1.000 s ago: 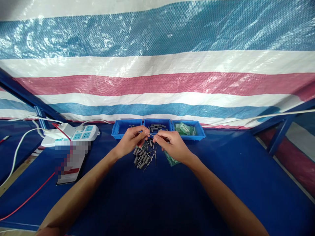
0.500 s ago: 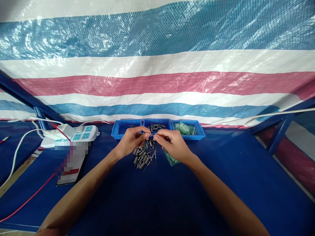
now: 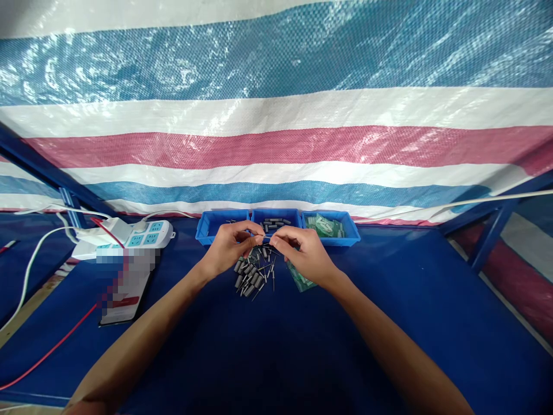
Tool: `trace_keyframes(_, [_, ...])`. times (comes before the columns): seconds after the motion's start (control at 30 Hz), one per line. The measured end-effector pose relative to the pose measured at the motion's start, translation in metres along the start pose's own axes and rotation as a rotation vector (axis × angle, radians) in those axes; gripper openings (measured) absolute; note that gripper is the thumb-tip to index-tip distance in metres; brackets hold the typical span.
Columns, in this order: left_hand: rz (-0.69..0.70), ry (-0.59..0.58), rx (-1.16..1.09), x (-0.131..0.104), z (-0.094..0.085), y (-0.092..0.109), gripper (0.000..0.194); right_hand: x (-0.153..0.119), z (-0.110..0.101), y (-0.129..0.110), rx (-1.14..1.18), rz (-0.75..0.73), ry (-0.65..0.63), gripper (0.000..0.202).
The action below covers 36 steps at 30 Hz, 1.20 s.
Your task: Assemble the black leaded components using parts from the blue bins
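Observation:
My left hand (image 3: pixel 228 246) and my right hand (image 3: pixel 305 253) are close together over the table, each pinched at the fingertips. Between them runs a small thin pin-like piece (image 3: pixel 267 236), its ends covered by my fingers; its exact kind is too small to make out. Just below lies a pile of grey cylinders and thin dark pins (image 3: pixel 250 279). Beneath my right hand, partly covered, are green flat pieces (image 3: pixel 301 280).
Three blue bins stand along the back: the left bin (image 3: pixel 199 235), the middle bin (image 3: pixel 298 214) with grey cylinders, and the right bin (image 3: pixel 355 235) with green and white pieces. A power strip (image 3: pixel 151 235), a phone (image 3: pixel 125 302) and a red cable (image 3: pixel 64 337) lie at left.
My fingertips have shifted slightly around the small piece, and more of its thin length shows between them. The bins and the pile stay as they were.

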<state>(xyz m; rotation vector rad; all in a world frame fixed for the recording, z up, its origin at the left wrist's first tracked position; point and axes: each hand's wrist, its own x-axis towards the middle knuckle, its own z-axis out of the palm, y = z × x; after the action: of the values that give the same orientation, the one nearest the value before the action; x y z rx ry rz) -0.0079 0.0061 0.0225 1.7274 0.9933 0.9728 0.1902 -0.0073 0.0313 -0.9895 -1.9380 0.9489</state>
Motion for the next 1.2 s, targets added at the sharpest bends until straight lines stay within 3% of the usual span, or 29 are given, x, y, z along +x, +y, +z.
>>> trace_keyframes(0.63, [0.14, 0.097, 0.245, -0.0009, 0.0035, 0.0008, 0.022, 0.0006, -0.0005, 0.0036, -0.034, -0.014, 0.064, 0.023])
trace_keyframes(1.2, [0.159, 0.136, 0.337, -0.0009, 0.0016, 0.0, 0.022, 0.0012, -0.0019, 0.0042, -0.091, -0.048, 0.077, 0.022])
